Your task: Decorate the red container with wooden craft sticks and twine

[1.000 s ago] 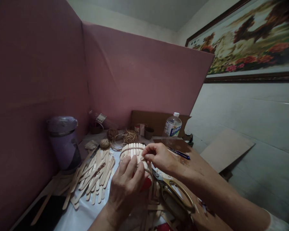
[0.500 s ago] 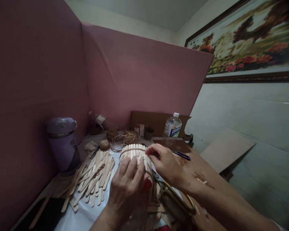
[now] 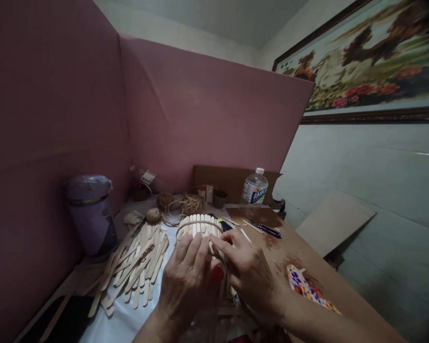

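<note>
Both hands close on the stick holder (image 3: 199,225) at the table's near middle: the left hand (image 3: 188,281) wraps its near side, the right hand (image 3: 252,276) pinches its right edge. Loose sticks (image 3: 136,267) lie left.

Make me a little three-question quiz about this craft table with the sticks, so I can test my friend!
1. True or false: both hands touch the round holder made of sticks.
2. What lies left of the left hand? A) loose wooden sticks B) a blue pen C) a water bottle
3. Fill in: the tall container by the pink wall is ____ in colour.

Key: 1 true; 2 A; 3 purple. The right hand grips the holder's right side.
</note>
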Demonstrator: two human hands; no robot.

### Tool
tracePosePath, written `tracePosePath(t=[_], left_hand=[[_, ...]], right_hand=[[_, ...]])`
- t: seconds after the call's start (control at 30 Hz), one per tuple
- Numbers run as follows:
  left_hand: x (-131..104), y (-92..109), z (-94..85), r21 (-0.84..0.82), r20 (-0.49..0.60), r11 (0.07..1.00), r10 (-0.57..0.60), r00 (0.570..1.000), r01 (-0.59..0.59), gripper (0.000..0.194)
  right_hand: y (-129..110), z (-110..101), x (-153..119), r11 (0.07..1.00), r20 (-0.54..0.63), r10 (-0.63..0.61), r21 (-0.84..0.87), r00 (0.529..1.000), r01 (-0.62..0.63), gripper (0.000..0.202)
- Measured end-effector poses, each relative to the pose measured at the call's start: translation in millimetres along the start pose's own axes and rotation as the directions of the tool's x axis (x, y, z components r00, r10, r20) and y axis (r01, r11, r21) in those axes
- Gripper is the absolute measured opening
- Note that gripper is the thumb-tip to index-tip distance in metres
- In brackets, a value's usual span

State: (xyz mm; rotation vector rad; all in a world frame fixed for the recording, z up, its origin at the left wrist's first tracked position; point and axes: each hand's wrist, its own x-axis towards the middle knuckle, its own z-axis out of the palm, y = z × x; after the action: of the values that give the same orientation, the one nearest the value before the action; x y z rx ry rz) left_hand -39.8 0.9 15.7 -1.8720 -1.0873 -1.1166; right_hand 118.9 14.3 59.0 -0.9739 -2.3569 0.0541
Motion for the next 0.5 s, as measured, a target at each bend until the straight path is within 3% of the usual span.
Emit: tracePosePath(t=[0.23,0.5], left_hand=[[0.1,-0.5,0.3,-0.003,-0.012,1.0,0.028,1.0,-0.028,0.028],[-0.6,-1.5,0.5,0.004,-0.029,0.999,0.044,0.999,-0.044,0.027]], right_hand=[[5.9,11.0,-2.1,0.991,-0.013,-0.092,-0.097,0.996,0.09,0.044],[6.2,5.4,3.4,0.999,0.047,-0.011,0.032,0.999,0.009,0.036]])
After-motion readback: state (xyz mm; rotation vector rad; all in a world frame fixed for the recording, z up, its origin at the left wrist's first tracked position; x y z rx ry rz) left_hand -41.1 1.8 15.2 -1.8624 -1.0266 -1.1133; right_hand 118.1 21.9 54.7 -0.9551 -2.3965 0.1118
